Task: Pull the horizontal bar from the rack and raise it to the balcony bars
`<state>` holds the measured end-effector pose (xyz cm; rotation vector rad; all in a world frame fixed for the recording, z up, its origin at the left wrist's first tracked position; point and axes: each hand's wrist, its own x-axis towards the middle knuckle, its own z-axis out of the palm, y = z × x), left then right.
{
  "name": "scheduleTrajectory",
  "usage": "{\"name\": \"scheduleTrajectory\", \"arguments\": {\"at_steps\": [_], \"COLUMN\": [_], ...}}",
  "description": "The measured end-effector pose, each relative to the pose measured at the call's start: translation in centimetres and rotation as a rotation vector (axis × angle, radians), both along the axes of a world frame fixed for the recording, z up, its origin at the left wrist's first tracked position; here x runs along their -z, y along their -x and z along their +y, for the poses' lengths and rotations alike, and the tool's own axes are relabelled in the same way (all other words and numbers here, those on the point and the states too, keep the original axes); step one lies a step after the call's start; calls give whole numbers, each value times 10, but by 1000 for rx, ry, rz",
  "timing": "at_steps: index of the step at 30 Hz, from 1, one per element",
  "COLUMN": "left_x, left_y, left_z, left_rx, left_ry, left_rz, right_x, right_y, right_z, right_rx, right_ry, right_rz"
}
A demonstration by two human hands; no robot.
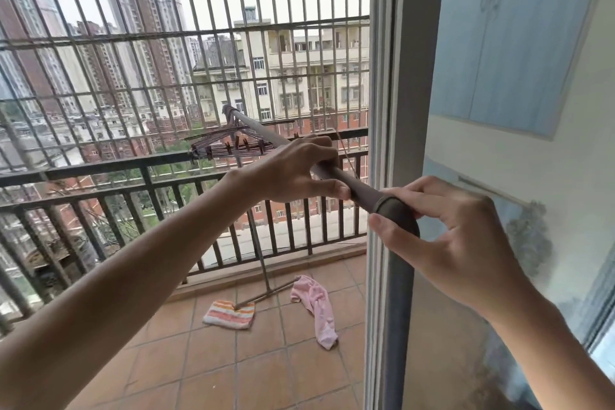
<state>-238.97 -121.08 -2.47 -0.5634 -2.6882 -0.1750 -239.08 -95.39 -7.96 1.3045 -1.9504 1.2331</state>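
Grey metal makes up the drying-rack rail (pixel 266 134), a tube that runs from the near right, where it meets a curved elbow joint (pixel 397 213), away to the far left, ending at a wrapped tip above a bundle of wire hangers (pixel 229 146) with clips. The left hand (pixel 299 170) grips the rail partway along, fingers curled over the top and thumb underneath. The right hand (pixel 459 233) holds the elbow joint, thumb pressed on its near side and fingers curled round the far side, just where the upright post (pixel 396 309) drops toward the floor. So the rail's long axis points away from both grips toward the balcony railing (pixel 133 176), with the right hand nearer the joint and the left hand farther out. Whether the rail is seated fully in the joint is hard to tell. On the tiles lie a striped cloth (pixel 229 313) and a pink cloth (pixel 317 308).
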Motion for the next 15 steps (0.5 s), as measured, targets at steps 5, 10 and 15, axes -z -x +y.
{"name": "scheduleTrajectory", "arguments": {"at_steps": [5, 10, 15], "left_x": [3, 0, 0], "left_y": [-8, -16, -18], "left_z": [0, 0, 1], "left_rx": [-7, 2, -13], "left_ry": [-8, 5, 38], "left_rz": [24, 26, 15], "right_x": [-1, -3, -4], "right_y": [-6, -16, -25], "right_z": [1, 0, 2], "right_rx": [-11, -24, 27], "right_ry": [9, 1, -21], "right_rz": [-6, -12, 11]}}
